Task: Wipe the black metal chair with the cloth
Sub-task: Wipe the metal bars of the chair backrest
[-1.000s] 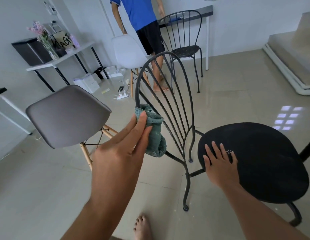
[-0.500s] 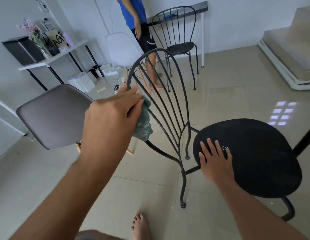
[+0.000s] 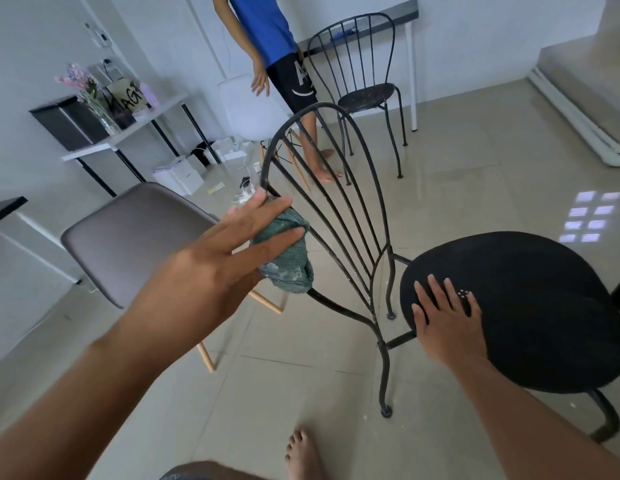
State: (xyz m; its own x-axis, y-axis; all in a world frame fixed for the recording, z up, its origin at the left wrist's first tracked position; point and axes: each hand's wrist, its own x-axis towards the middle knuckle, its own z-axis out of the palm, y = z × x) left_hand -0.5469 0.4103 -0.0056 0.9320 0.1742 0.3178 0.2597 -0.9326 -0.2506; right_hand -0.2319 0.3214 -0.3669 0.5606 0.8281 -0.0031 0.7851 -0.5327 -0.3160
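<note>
The black metal chair [image 3: 530, 306] lies tipped toward me, its round seat at the right and its arched, barred back [image 3: 339, 188] in the middle. My left hand [image 3: 225, 258] presses a green cloth [image 3: 287, 258] against the left side of the back's outer frame, fingers spread over the cloth. My right hand [image 3: 447, 320] lies flat on the left edge of the seat, fingers apart, holding nothing.
A grey shell chair [image 3: 135, 233] with wooden legs stands just left of the cloth. Behind are a white chair [image 3: 246, 109], a second black metal chair [image 3: 364, 88], a person in a blue shirt [image 3: 274, 46], a side table [image 3: 128, 133] and cables on the floor. My bare foot [image 3: 301, 455] is below.
My left hand with the cloth slid down along the left frame of the chair back and its fingers spread out. My right hand stayed on the seat. The person behind shifted.
</note>
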